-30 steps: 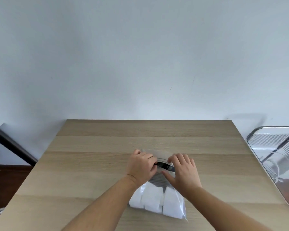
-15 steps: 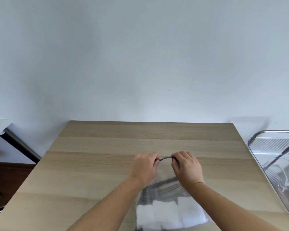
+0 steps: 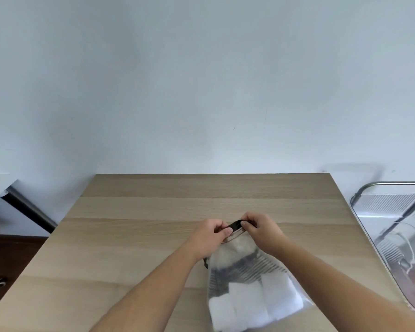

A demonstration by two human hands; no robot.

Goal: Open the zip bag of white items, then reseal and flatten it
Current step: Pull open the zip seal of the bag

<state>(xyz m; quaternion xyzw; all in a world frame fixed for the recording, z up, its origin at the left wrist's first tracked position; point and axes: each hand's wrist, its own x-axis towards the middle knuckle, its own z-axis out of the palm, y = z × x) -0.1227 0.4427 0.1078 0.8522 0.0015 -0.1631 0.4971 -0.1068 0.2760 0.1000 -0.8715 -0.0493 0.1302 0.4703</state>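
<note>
Clear plastic gives us little to grab except the dark zip strip (image 3: 235, 226), so we pinch it from both sides, our left hand (image 3: 210, 236) and right hand (image 3: 261, 230) each closed on one lip of the mouth, probably to pull the seal apart. We hold the zip bag (image 3: 247, 279) mouth-up at the table's (image 3: 153, 236) near right, white items (image 3: 252, 305) slumped at its bottom, with bare wood ahead and left for flattening, though the right edge and chair (image 3: 391, 212) sit near.

A single head-worn wide-angle view looks forward and down from close above the light wooden table (image 3: 153, 236), taking in the pale wall (image 3: 201, 80) beyond.
</note>
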